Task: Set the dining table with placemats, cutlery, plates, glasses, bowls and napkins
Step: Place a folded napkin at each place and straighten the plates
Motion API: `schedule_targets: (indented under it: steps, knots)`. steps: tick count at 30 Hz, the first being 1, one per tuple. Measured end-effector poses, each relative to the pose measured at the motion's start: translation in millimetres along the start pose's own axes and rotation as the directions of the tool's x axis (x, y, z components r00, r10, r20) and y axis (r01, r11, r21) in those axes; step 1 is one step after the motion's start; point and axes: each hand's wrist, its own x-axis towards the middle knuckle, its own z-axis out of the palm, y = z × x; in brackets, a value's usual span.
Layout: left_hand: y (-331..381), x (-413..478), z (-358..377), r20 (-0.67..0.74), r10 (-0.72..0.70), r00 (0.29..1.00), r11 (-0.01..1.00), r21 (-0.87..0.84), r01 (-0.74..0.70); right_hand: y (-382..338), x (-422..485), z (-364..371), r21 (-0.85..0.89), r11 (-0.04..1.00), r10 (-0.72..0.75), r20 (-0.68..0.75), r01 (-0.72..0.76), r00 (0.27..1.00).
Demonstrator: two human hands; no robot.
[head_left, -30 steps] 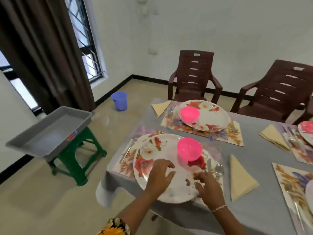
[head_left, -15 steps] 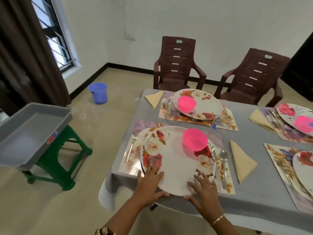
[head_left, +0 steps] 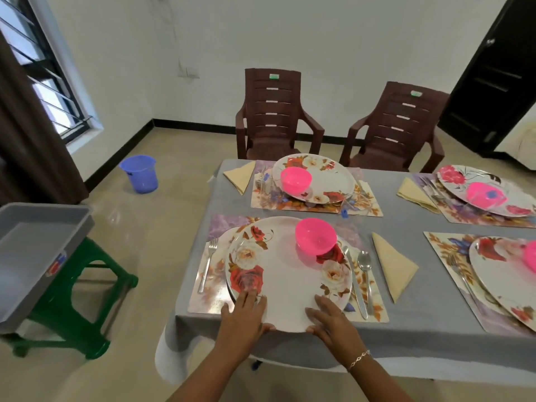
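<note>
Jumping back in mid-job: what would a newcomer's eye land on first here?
The hot-pink bowl on the far right part of the nearest floral plate stands out most, with the left hand and right hand lying flat on that plate's near rim. Next, the blue bucket on the floor at left, beyond the grey tray on its green stool.

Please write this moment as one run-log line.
plate: on placemat | left hand: on near rim | right hand: on near rim | bowl: on plate

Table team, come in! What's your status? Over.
Left hand, right hand flat on plate rim. Pink bowl sits on it. Knife, spoon beside right hand.
</note>
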Motion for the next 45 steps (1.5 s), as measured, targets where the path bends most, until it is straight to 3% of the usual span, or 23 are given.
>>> schedule_targets:
  steps: [3, 7, 13, 15, 18, 27, 36, 43, 45]
  knots:
    - [0.7, 4.1, -3.3, -0.036, 0.009, 0.999, 1.0, 0.014, -0.008, 1.0, 5.3, -4.2, 0.134, 0.988, 0.063, 0.116, -0.078, 0.991]
    - [-3.4, 13.7, 5.5, -0.085, -0.011, 0.996, 0.999, 0.044, 0.015, -3.0, 12.1, -14.4, 0.102, 0.99, 0.076, 0.172, -0.095, 0.982]
    - [-0.5, 17.1, -2.0, -0.026, -0.027, 0.999, 1.0, -0.002, 0.027, -2.5, 20.9, -17.0, -0.028, 0.998, 0.059, 0.106, -0.056, 0.993]
    - [-0.2, 19.1, -3.3, -0.01, -0.031, 0.999, 1.0, -0.004, 0.031, -4.8, 23.6, -21.3, 0.0, 0.991, 0.133, 0.213, -0.137, 0.968]
    - [-1.3, 21.4, -4.8, -0.014, -0.028, 1.0, 1.0, -0.01, 0.028, -5.4, 25.5, -20.4, -0.168, 0.981, 0.119, 0.163, -0.092, 0.979]
    - [5.1, 25.9, -3.6, 0.007, -0.085, 0.996, 0.995, -0.057, 0.085, 5.2, 33.6, -18.6, -0.092, 0.99, 0.125, 0.214, -0.107, 0.969]
    - [6.0, 28.6, -5.0, 0.015, -0.104, 0.994, 0.992, -0.071, 0.105, 7.8, 35.7, -15.4, 0.003, 0.996, 0.087, 0.151, -0.089, 0.985]
    - [7.0, 25.2, -7.8, 0.007, -0.127, 0.992, 0.988, -0.087, 0.127, 1.9, 34.3, -25.6, -0.058, 0.994, 0.103, 0.227, -0.093, 0.968]
    - [10.8, 21.7, -12.0, -0.03, -0.135, 0.99, 0.991, -0.029, 0.134, 3.9, 31.5, -30.4, -0.124, 0.991, 0.063, 0.143, -0.045, 0.988]
